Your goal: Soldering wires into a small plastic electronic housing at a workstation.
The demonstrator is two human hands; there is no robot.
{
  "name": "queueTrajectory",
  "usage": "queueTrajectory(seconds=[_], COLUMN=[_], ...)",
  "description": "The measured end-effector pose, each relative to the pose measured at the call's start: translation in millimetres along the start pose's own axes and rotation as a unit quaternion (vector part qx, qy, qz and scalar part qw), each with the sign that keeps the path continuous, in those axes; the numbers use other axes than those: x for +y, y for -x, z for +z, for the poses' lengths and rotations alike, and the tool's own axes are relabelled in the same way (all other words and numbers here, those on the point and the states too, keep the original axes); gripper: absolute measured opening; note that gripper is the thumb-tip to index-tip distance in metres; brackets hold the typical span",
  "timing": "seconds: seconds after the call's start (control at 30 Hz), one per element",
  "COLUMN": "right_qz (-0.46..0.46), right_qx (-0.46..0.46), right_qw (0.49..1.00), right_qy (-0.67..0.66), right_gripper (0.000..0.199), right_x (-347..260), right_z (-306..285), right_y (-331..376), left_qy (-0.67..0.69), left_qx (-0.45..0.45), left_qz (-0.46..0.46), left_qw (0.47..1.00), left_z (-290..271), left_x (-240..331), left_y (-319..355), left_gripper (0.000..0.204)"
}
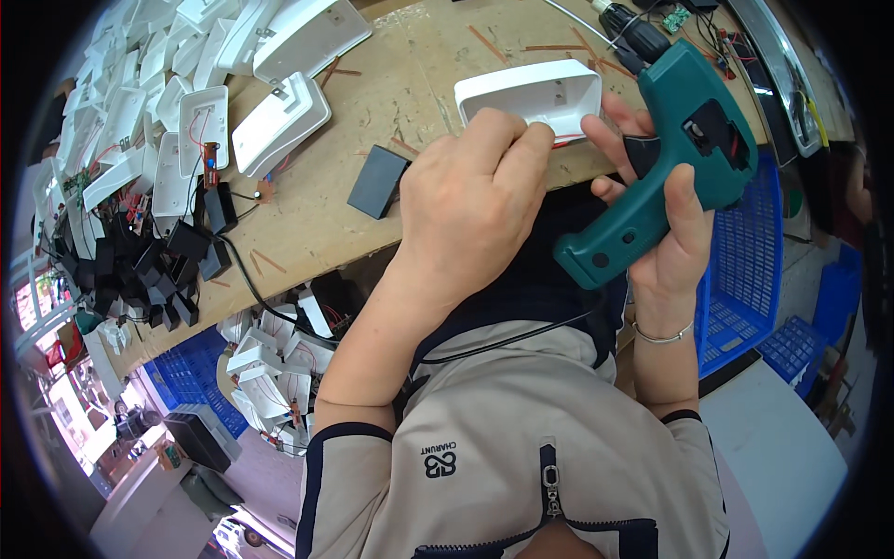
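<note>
My right hand (680, 224) holds a green corded power drill (629, 210) by its handle, the thumb on one side and the other fingers loosely spread past the trigger. Its black chuck (638, 35) points toward the far edge of the table. My left hand (470, 200) is closed, knuckles up, at the near side of a white plastic housing (531, 84). The fingertips are hidden, so what they pinch cannot be made out. A bit of red wire (568, 140) shows at the housing's near rim. Beside my left wrist lies a black box (379, 182).
White housings (279, 121) pile up at the far left, with black boxes (140, 265) and wires before them. Brown strips (489, 45) lie scattered across the table (419, 56). A blue crate (745, 261) stands at the right. The drill's cord (512, 345) crosses my lap.
</note>
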State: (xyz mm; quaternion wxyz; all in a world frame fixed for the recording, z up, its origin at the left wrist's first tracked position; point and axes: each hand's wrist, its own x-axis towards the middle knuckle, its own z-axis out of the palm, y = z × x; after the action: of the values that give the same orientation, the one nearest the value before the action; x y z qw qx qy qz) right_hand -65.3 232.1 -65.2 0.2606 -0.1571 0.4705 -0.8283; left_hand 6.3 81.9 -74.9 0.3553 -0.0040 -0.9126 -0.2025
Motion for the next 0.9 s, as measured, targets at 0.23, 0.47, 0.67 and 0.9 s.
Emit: queueTrajectory(seconds=[0.23,0.47,0.67,0.9], right_qz=[-0.033,-0.077,-0.081,-0.061], right_qx=[-0.005,0.032,0.08,0.092], right_qw=[0.997,0.987,0.974,0.966], right_qy=[0.065,0.134,0.198,0.235], right_gripper=[0.06,0.067,0.07,0.07], right_x=[-10.9,-16.0,-24.2,-28.4], right_z=[-13.6,-19.3,-15.3,-14.4], right_y=[17.7,42.6,58.6,82.3], left_qy=[-0.025,-0.026,-0.007,-0.039], left_qx=[0.046,0.064,0.077,0.075], left_qz=[0.029,0.047,0.033,0.013], left_qw=[0.998,0.996,0.996,0.996], left_z=[5.0,4.3,5.3,3.2], left_x=[-5.0,-8.6,-8.6,-7.1], left_y=[-1.0,-1.7,-2.6,-4.3], left_gripper=[0.017,0.017,0.018,0.018])
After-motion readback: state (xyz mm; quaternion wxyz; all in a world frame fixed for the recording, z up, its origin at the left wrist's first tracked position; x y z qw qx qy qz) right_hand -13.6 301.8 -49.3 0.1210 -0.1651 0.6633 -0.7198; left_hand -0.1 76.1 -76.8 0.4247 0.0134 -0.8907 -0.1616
